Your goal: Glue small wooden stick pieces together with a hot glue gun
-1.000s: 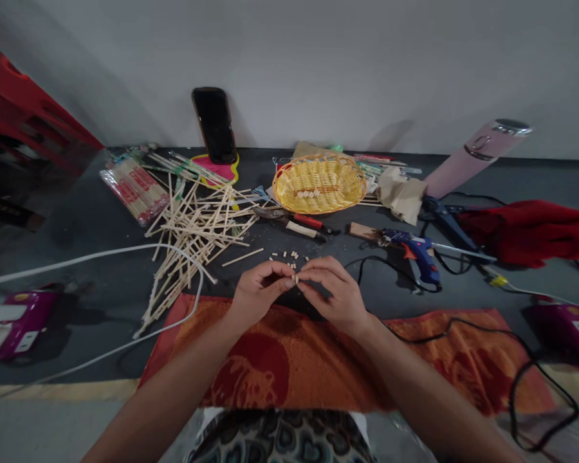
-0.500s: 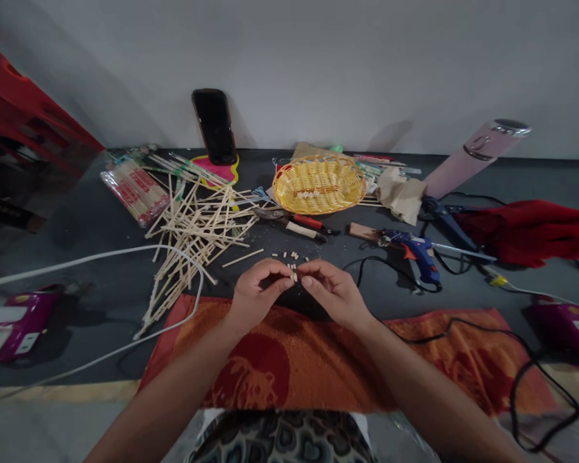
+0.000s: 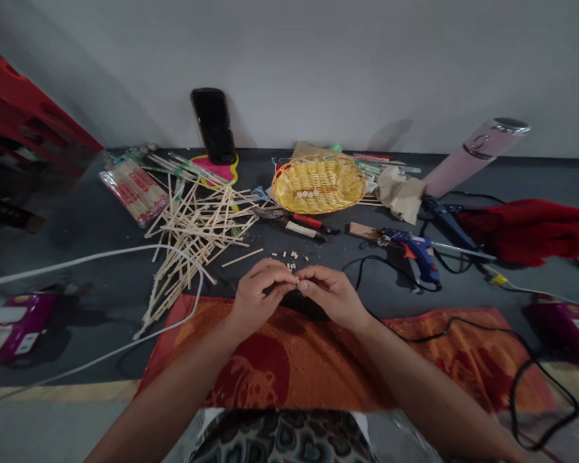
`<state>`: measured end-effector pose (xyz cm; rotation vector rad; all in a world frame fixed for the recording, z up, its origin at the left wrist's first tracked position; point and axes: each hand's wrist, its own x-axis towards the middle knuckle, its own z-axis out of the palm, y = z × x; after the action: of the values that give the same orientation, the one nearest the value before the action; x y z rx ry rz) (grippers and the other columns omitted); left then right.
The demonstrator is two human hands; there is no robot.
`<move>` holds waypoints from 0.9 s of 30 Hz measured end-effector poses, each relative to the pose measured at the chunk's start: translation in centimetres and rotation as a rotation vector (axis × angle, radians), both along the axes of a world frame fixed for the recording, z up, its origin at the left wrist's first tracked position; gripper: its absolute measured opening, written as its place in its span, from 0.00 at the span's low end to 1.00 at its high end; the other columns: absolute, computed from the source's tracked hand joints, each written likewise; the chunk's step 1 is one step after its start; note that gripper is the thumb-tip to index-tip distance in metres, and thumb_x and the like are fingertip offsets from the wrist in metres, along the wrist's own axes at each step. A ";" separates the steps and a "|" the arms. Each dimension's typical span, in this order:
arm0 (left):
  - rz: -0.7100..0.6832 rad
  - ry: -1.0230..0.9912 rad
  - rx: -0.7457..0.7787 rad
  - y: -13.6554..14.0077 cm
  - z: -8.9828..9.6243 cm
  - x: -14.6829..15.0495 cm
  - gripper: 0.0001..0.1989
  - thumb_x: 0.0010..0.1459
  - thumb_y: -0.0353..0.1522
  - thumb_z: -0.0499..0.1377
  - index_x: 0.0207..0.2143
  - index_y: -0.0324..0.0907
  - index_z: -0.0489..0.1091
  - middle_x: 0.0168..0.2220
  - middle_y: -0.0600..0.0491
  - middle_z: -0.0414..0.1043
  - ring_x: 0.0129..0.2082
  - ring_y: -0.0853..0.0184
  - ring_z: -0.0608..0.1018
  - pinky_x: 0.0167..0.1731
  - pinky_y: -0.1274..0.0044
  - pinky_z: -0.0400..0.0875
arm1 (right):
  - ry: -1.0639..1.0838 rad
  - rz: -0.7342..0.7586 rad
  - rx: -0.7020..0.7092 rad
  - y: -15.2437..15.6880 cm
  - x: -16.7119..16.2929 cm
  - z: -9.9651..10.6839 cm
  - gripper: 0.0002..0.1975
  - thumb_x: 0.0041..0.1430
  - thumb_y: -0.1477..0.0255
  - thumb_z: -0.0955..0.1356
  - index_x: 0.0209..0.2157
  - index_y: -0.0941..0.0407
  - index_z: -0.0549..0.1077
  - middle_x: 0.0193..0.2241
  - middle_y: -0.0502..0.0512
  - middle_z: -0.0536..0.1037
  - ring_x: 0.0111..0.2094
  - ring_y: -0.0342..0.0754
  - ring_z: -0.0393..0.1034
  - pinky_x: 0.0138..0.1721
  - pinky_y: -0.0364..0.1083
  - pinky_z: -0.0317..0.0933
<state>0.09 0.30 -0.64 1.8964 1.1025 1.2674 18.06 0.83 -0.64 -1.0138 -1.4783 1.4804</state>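
Note:
My left hand (image 3: 257,290) and my right hand (image 3: 334,294) meet fingertip to fingertip above the dark table. Between them is a tiny pale piece of cut wooden stick (image 3: 296,280), mostly covered by the fingers; both hands are closed in a pinch on it. Just beyond the fingertips lie several short cut stick pieces (image 3: 293,254) with fine crumbs about them. A single longer stick (image 3: 242,258) lies to their left. Pliers with a pale and a red handle (image 3: 305,231) rest farther back.
A heap of thin wooden sticks (image 3: 193,235) spreads at left. A yellow woven basket (image 3: 289,199) holds small pale pieces. At right lie a blue glue gun (image 3: 417,257) and its cord. A pink flask (image 3: 463,164), a leaning phone (image 3: 214,125) and an orange towel (image 3: 318,373) surround the workspace.
My fingertips have closed together around the small wooden piece. The left hand has shifted slightly right and its fingers have come nearer the right hand's.

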 end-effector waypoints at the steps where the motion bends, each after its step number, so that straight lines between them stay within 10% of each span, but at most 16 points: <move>1: 0.005 -0.001 -0.007 0.0 0.0 0.0 0.05 0.54 0.29 0.61 0.35 0.44 0.74 0.33 0.51 0.73 0.36 0.67 0.75 0.38 0.74 0.70 | 0.008 0.001 -0.004 0.0 0.0 0.0 0.11 0.57 0.63 0.69 0.37 0.56 0.76 0.30 0.52 0.77 0.32 0.43 0.69 0.37 0.43 0.64; 27: 0.032 0.037 0.014 -0.1 0.2 0.0 0.05 0.55 0.30 0.61 0.35 0.45 0.75 0.36 0.50 0.74 0.37 0.67 0.76 0.40 0.73 0.72 | 0.102 0.012 -0.081 0.2 0.0 -0.2 0.14 0.54 0.61 0.71 0.38 0.56 0.76 0.30 0.51 0.76 0.28 0.40 0.67 0.32 0.42 0.64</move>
<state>0.09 0.20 -0.39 1.9272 1.1498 1.2651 18.10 1.00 -0.86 -0.9642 -1.3641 1.5876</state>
